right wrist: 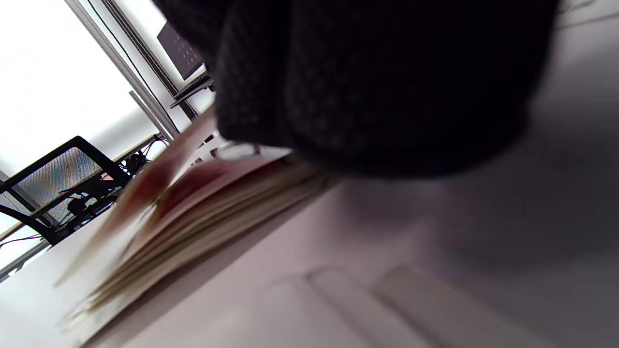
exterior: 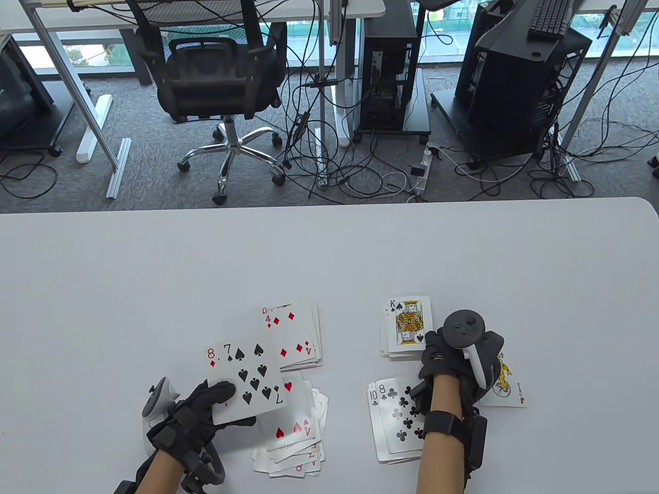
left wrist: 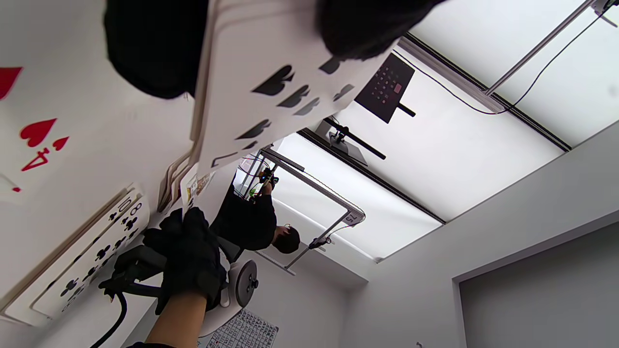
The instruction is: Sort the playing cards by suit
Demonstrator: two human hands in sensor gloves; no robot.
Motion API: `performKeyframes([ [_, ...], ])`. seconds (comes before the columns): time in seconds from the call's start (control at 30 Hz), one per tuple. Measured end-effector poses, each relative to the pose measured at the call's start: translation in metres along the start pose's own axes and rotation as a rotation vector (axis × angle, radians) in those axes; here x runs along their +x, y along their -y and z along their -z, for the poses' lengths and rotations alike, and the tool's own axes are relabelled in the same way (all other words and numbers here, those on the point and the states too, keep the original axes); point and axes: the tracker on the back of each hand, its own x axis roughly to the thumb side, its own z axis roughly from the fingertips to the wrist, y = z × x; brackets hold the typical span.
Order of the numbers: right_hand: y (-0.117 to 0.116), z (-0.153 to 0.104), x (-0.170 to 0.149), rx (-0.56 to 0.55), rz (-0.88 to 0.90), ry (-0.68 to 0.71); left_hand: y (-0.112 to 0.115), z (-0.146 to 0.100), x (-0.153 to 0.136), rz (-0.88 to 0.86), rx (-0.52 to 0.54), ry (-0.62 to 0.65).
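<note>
above the heart pile, your left hand [exterior: 208,406] pinches a seven of spades [exterior: 250,380].
glossy flat rectangle, long axis slanting right; your right hand's [exterior: 453,360] grip is hidden.

Glossy paper cards [exterior: 252,383]; smooth matt white table [exterior: 329,257]; black cloth gloves [exterior: 206,406].

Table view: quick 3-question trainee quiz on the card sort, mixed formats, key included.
1. True or false: the left hand holds a stack with the 7 of spades on top.
2. The king of spades pile lies: A) above the clubs pile B) left of the diamonds pile C) on the hearts pile
3. Fill in: the card peeking out beside the right hand looks like a ____.

Key: 1 true; 2 A; 3 joker
</note>
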Motion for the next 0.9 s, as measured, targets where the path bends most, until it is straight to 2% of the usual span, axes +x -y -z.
performKeyframes([
  [0.07,0.0,-0.002,0.005,-0.033,-0.073,-0.012,0.0,0.0,0.0,0.001,0.0,-0.001],
  [0.17,0.001,-0.006,0.013,-0.01,-0.306,-0.048,0.0,0.0,-0.001,0.001,0.003,-0.001],
  [0.23,0.005,-0.011,0.017,-0.049,-0.484,-0.089,0.0,0.0,0.0,0.004,0.0,0.001],
  [0.3,0.012,-0.014,0.023,-0.101,-0.54,-0.057,0.0,0.0,0.001,0.007,-0.002,0.007],
  [0.47,0.028,-0.031,0.061,-0.111,-0.328,0.195,-0.001,0.0,0.001,0.013,-0.008,0.01],
  [0.57,0.026,-0.05,0.088,-0.071,-0.117,0.346,0.0,0.0,0.002,0.015,-0.012,0.017],
  [0.7,0.006,-0.082,0.122,0.06,0.139,0.51,0.0,-0.002,0.006,0.023,-0.014,0.046],
  [0.9,-0.04,-0.129,0.149,0.206,0.256,0.739,0.0,-0.001,0.008,0.018,-0.017,0.058],
])
